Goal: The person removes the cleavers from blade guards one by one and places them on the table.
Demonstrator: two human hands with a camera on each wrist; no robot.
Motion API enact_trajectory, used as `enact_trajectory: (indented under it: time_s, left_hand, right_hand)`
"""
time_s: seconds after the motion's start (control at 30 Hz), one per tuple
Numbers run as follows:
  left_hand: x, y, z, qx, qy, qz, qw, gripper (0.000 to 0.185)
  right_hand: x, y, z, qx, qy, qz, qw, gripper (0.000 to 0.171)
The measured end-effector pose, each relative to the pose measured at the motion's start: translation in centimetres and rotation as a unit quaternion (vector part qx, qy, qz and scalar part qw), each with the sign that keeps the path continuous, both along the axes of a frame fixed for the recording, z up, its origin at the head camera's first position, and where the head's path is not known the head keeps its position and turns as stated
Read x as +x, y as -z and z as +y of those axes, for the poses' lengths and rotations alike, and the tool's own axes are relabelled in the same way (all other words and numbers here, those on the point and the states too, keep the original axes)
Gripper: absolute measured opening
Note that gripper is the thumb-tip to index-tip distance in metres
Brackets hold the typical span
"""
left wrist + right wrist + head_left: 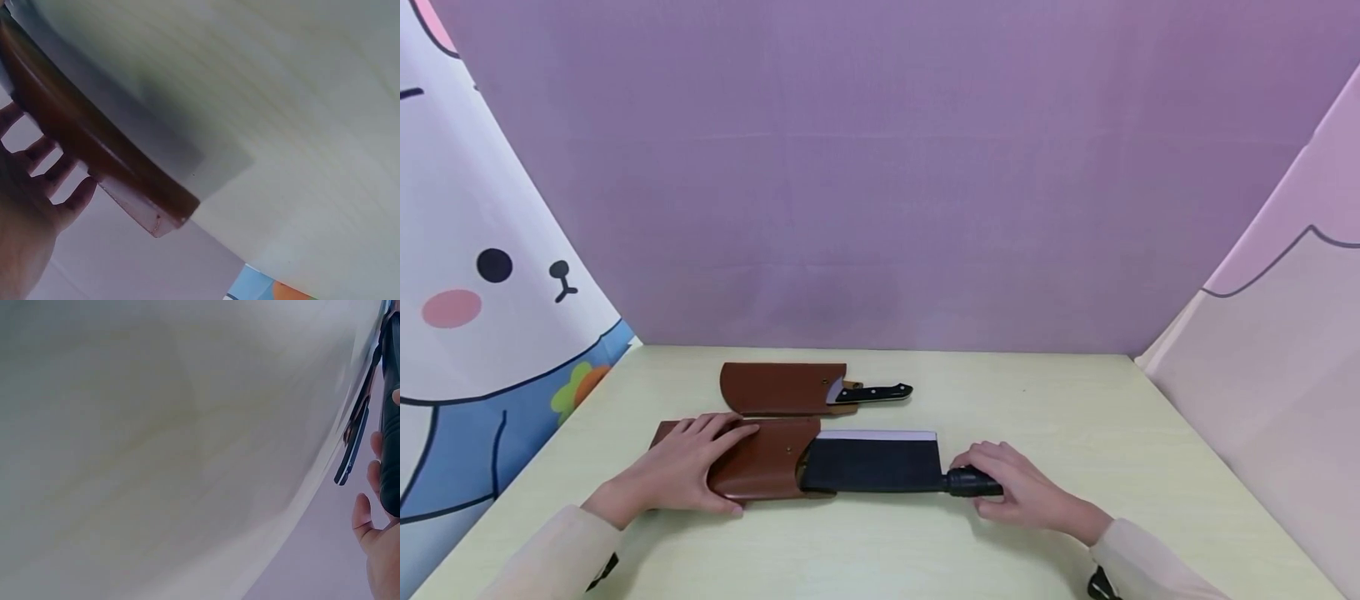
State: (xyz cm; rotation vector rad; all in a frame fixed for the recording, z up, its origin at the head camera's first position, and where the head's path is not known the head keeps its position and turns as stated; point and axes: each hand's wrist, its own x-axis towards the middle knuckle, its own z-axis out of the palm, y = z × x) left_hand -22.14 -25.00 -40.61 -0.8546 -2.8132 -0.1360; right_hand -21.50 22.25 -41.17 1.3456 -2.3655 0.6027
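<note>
While the left hand (688, 467) lay flat on the nearer brown leather sheath (752, 467), its fingers were straight and spread, pressing the sheath down on the pale green table (1075, 417) rather than curling round it. The left wrist view showed those fingers (59, 172) fanned along the sheath's edge (94, 150), with the thumb side out of sight. The right hand (1022, 487) was clenched round the black handle (972, 482) of the cleaver (872, 462), fingers wrapped over the top of it. In the right wrist view the handle (390, 425) ran down the far right of the frame with fingertips (375, 444) beside it.

The cleaver lay flat near the front edge of the table, between the two hands. Its dark blade was mostly outside the sheath, only the tip end tucked into the sheath's mouth, and a bright strip showed along the far edge of the blade.

There were two sheaths and two knives in all. The second sheath (782, 387) lay just behind the first, apart from both hands, with the second knife (872, 392) almost wholly inside it, its black riveted handle sticking out to the right.
</note>
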Motion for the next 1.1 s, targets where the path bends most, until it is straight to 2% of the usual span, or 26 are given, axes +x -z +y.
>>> enact_trajectory:
  time_s: [0.4, 0.6, 0.83, 1.1]
  left_hand:
    - [0.2, 0.1, -0.3, -0.006, -0.006, 0.007, 0.9999, 0.103]
    - [0.2, 0.1, -0.4, -0.004, -0.009, 0.005, 0.9999, 0.102]
    - [0.2, 0.1, -0.4, -0.002, -0.007, 0.008, 0.9999, 0.102]
    - [0.2, 0.0, -0.3, 0.004, -0.004, -0.006, 1.0, 0.104]
  right_hand:
    - [0.2, 0.0, 1.0, -0.007, 0.007, 0.01, 1.0, 0.049]
    - [0.2, -0.2, 1.7, 0.004, 0.026, -0.01, 1.0, 0.049]
    - [0.1, -0.5, 2.7, 0.008, 0.02, -0.007, 1.0, 0.049]
    - [0.2, -0.6, 3.9, 0.007, 0.03, -0.029, 0.999, 0.049]
